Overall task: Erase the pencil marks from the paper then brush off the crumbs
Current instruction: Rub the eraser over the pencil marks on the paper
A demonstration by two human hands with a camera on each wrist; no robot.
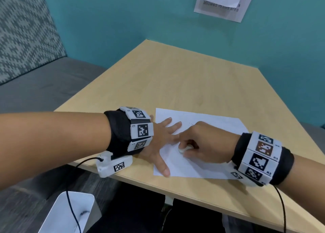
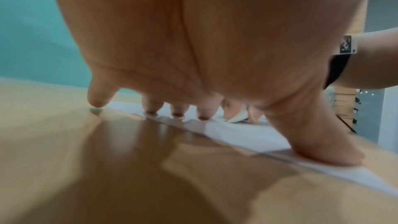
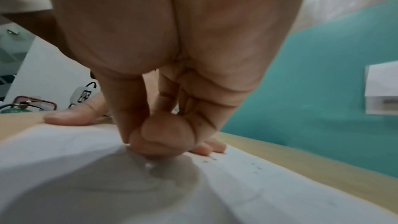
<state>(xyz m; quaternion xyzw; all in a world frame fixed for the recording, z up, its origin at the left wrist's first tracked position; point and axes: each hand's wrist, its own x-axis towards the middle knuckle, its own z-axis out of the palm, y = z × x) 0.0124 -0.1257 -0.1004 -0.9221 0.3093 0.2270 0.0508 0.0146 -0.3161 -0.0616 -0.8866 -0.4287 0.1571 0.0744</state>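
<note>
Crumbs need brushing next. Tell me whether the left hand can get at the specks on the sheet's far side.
Probably yes. The left hand lies flat and holds nothing, and the crumbs lie on bare paper past its fingers; lifting it frees the sheet, though, while the right hand grips the eraser.

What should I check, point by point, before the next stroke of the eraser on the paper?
1. Paper lies flat on the table: ok.
2. Left hand presses the paper with spread fingers: ok; the little finger lands on the table, off the sheet.
3. Right hand holds the eraser: ok, pinched and touching the paper.
4. Left fingers out of the eraser's path: not ok, they lie close beside it.
5. Pencil marks gone: cannot tell; faint marks show near the far edge.
6. Crumbs brushed off: not ok, small specks lie on the sheet.
</note>
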